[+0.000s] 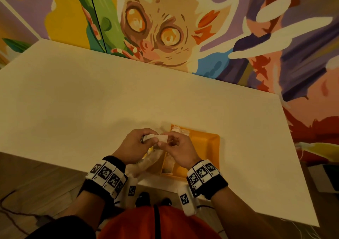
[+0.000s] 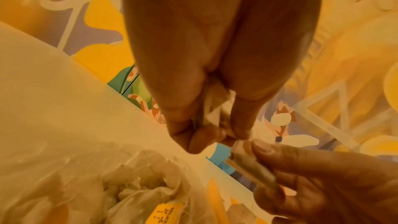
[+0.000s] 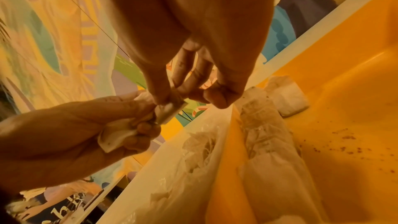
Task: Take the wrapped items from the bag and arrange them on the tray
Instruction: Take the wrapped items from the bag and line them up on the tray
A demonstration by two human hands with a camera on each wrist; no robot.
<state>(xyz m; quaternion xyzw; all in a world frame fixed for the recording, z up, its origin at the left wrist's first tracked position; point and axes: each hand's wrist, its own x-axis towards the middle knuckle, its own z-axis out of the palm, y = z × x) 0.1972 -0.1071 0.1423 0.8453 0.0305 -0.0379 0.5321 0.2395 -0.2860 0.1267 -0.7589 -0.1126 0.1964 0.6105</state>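
Observation:
Both hands hold one white wrapped item (image 1: 158, 137) a little above the table, between the bag and the tray. My left hand (image 1: 138, 143) grips its crumpled left end (image 3: 116, 135). My right hand (image 1: 177, 146) pinches the flat right end (image 2: 247, 161) between thumb and forefinger. The clear plastic bag (image 2: 133, 185) lies open on the table below the left hand, with more white wrapped items inside. The orange tray (image 1: 207, 141) sits to the right; a row of wrapped items (image 3: 264, 134) lies along its left side, and another (image 3: 288, 96) at its far corner.
The white table (image 1: 91, 95) stretches far to the left and beyond the tray. A painted wall (image 1: 165, 27) stands right behind the table's far edge. Small brown crumbs (image 3: 344, 144) dot the bare middle of the tray. The table's near edge runs just under my wrists.

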